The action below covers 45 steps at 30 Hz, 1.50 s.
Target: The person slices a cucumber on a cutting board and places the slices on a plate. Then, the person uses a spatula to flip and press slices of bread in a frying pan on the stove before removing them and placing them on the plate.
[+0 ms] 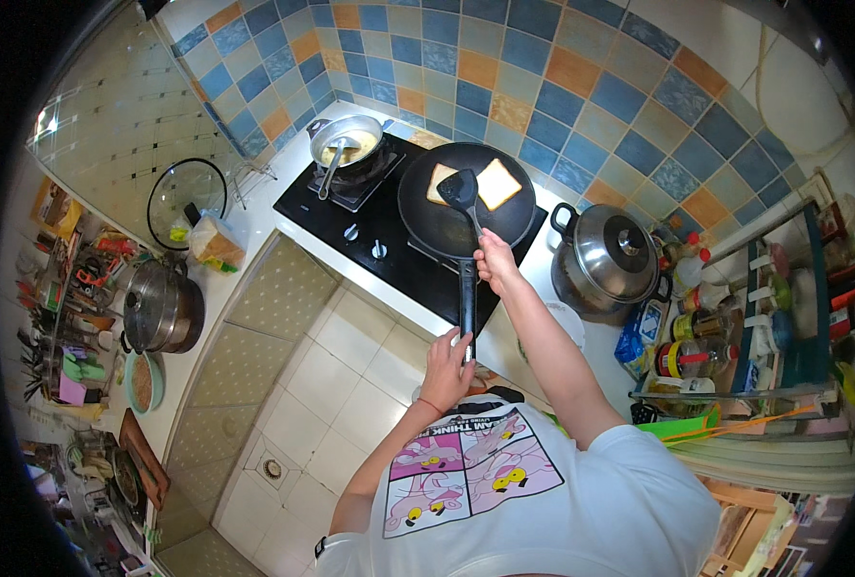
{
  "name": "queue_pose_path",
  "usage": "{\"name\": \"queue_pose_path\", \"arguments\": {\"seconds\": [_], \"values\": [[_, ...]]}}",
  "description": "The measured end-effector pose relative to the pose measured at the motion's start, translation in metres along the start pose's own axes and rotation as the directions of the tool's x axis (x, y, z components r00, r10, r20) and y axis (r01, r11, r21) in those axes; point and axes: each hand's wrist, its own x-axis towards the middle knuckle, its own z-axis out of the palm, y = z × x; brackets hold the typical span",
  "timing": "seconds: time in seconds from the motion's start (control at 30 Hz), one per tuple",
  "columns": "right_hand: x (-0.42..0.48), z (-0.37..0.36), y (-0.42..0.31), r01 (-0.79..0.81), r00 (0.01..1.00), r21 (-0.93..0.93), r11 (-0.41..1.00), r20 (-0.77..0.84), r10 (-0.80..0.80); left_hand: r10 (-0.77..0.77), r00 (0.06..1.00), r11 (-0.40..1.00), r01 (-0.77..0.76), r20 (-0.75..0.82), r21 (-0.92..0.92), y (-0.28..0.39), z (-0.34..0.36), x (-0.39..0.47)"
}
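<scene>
A large black frying pan (427, 227) sits on the right burner of the black gas stove (312, 209). Two slices of white bread lie in it, the right slice (498, 185) fully visible and the left slice (439, 184) partly covered by a black spatula (458, 190). My right hand (496, 261) is closed around the spatula's handle, just past the pan's near rim. Lower down, my left hand (447, 366) is at the end of the pan's handle (467, 296), fingers against it. On the left burner stands a small metal pan (346, 128) with yellowish contents and a metal utensil.
A lidded steel pot (607, 252) stands right of the stove, near bottles (697, 357) and a rack. Left are a glass lid (187, 204), a bread bag (214, 241), another steel pot (164, 306) and a green bowl (144, 382). The tiled wall (514, 79) rises behind.
</scene>
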Motion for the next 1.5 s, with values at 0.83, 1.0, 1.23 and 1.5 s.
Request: {"name": "queue_pose_path", "arguments": {"seconds": [0.83, 1.0, 1.23, 1.5], "values": [[-0.009, 0.013, 0.066, 0.345, 0.884, -0.377, 0.860, -0.179, -0.433, 0.001, 0.998, 1.000, 0.000, 0.058, -0.003, 0.002, 0.004, 0.001], [-0.053, 0.015, 0.049, 0.343, 0.897, -0.631, 0.696, -0.002, -0.443, -0.008, 0.999, 1.000, 0.008, 0.046, -0.006, -0.003, 0.004, -0.001], [-0.038, 0.000, 0.039, 0.388, 0.911, -0.559, 0.732, 0.115, -0.396, 0.020, 0.998, 1.000, -0.020, 0.056, -0.002, 0.002, 0.008, 0.006], [-0.031, -0.011, 0.028, 0.317, 0.918, -0.805, 0.502, 0.127, -0.376, 0.005, 0.999, 1.000, -0.005, 0.041, 0.003, -0.002, 0.007, 0.004]]}}
